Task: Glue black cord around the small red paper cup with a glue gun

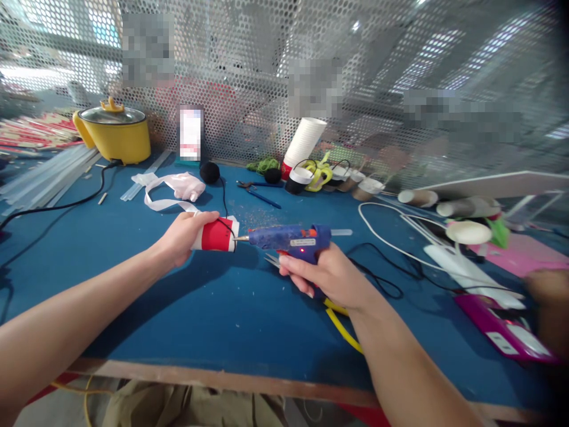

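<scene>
My left hand is closed around a red and white paper cup, held sideways above the table. A black cord runs across the cup from a ball of black yarn behind it. In my right hand is a blue hot glue gun, with a red light lit on its side and a clear glue stick out of its back. The metal nozzle is at the cup's right rim; whether it touches I cannot tell. Below the gun show the tips of a metal tool and yellow handles.
White ribbon lies behind my left hand. Pliers, stacked paper cups and small decorated cups stand or lie at the back. A yellow electric pot and glue sticks are left. Cables and a purple power strip lie right.
</scene>
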The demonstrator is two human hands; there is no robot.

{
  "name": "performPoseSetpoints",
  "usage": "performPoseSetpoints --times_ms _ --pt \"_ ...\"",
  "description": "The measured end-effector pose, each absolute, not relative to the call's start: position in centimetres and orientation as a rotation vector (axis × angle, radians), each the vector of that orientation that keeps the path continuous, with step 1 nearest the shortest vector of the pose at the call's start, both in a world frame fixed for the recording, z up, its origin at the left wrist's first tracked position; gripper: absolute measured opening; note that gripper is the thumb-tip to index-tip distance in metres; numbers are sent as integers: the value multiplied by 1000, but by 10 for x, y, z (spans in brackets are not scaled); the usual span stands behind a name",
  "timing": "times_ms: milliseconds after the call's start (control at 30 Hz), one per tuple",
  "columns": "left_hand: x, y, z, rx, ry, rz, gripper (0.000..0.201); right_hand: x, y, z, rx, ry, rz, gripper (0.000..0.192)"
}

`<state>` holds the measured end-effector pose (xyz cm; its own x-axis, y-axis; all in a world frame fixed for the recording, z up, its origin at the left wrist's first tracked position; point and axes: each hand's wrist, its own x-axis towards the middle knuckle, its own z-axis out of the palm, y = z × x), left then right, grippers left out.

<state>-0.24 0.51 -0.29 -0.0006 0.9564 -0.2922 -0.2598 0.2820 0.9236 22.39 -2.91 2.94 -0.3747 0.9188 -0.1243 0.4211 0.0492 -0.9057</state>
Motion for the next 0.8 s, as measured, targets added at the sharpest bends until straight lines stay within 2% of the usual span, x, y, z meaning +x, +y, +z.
performPoseSetpoints --times_ms 567,800 --pt "0 1 4 773 1100 1155 18 228 -23 25 -1302 -1731 1424 27" --pt "0 0 5 794 1112 1135 19 229 -24 26 -1318 -1737 1368 29"
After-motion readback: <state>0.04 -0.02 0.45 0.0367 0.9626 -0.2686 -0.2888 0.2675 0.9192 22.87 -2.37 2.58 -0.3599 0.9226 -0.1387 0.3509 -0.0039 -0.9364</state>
